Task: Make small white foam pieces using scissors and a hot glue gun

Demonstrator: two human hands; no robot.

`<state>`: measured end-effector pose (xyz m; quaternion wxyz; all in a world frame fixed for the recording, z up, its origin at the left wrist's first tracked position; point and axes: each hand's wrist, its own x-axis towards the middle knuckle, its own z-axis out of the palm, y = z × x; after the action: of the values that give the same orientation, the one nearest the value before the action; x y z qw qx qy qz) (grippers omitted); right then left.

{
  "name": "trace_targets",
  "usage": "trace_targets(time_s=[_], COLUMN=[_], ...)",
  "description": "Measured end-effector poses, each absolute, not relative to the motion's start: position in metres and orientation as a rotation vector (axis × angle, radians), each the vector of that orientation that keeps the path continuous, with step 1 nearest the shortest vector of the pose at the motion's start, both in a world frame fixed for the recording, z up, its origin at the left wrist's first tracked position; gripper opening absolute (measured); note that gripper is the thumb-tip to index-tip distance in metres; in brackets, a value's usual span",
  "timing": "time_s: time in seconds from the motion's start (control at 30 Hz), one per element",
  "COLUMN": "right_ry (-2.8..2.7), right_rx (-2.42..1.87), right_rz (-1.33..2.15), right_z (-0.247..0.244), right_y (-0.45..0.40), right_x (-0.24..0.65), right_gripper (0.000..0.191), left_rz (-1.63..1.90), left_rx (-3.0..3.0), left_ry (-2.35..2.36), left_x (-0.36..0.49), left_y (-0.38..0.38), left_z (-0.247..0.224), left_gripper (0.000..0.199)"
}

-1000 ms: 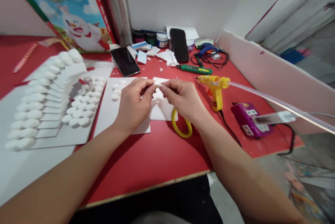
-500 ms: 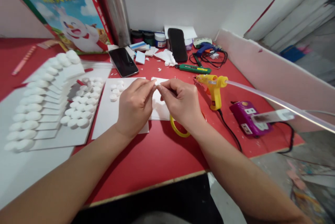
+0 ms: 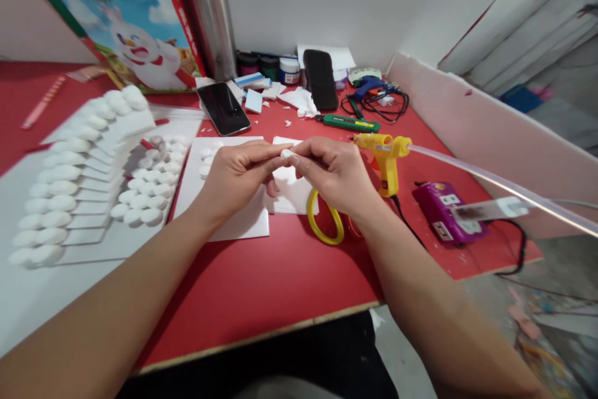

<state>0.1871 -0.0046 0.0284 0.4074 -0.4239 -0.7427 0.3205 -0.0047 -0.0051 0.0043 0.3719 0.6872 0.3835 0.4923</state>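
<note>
Between the fingertips of both hands is a small white disc (image 3: 286, 154), partly covered by the fingers. My left hand (image 3: 238, 175) pinches it from the left, and my right hand (image 3: 334, 172) pinches it from the right. Below them lie white sheets (image 3: 294, 190) and a white board (image 3: 247, 221) with several white discs (image 3: 205, 161) on it, partly behind my left hand. Yellow-handled scissors (image 3: 326, 218) rest under my right wrist; their blades are hidden.
At left, many white discs (image 3: 142, 193) and overlapping white pieces with round ends (image 3: 51, 218) cover a board. A yellow glue gun (image 3: 385, 159) with a long clear stick and a purple box (image 3: 448, 212) stand right. Phones (image 3: 223, 107), a green cutter (image 3: 351, 123) and a steel flask (image 3: 210, 19) sit behind.
Both hands have shifted slightly right, and my left fingers have straightened somewhat. More of the white disc shows between the fingertips. The view has moved a little.
</note>
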Motion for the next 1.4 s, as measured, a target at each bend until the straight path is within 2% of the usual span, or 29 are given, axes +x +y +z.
trace_targets(time_s=[0.27, 0.5, 0.63, 0.77, 1.03, 1.2, 1.4], right_ry=[-1.711, -1.872, -1.902, -1.951, -1.906, -1.908, -1.985], right_rx=[-1.157, -1.177, -1.117, -1.064, -1.095, -1.072, -0.987], right_rz=[0.884, 0.562, 0.413, 0.301, 0.412, 0.630, 0.651], right_z=[0.026, 0.025, 0.023, 0.021, 0.022, 0.026, 0.026], right_y=[-0.007, -0.009, -0.012, -0.014, -0.013, -0.007, -0.002], right_x=[0.179, 0.179, 0.177, 0.174, 0.177, 0.186, 0.191], right_gripper=[0.032, 0.021, 0.027, 0.032, 0.029, 0.021, 0.025], left_rz=[1.362, 1.356, 1.393, 1.448, 1.524, 1.516, 1.365], left_rx=[1.943, 1.682, 1.603, 1.770, 2.356, 2.100, 1.897], left_ry=[1.141, 1.191, 1.216, 1.261, 1.301, 1.200, 0.990], left_x=[0.005, 0.012, 0.016, 0.017, 0.016, 0.012, 0.001], left_y=[-0.016, -0.017, -0.020, -0.023, -0.025, -0.023, -0.013], left_z=[0.007, 0.006, 0.007, 0.007, 0.001, 0.004, 0.007], left_gripper=[0.016, 0.012, 0.014, 0.013, 0.022, 0.016, 0.014])
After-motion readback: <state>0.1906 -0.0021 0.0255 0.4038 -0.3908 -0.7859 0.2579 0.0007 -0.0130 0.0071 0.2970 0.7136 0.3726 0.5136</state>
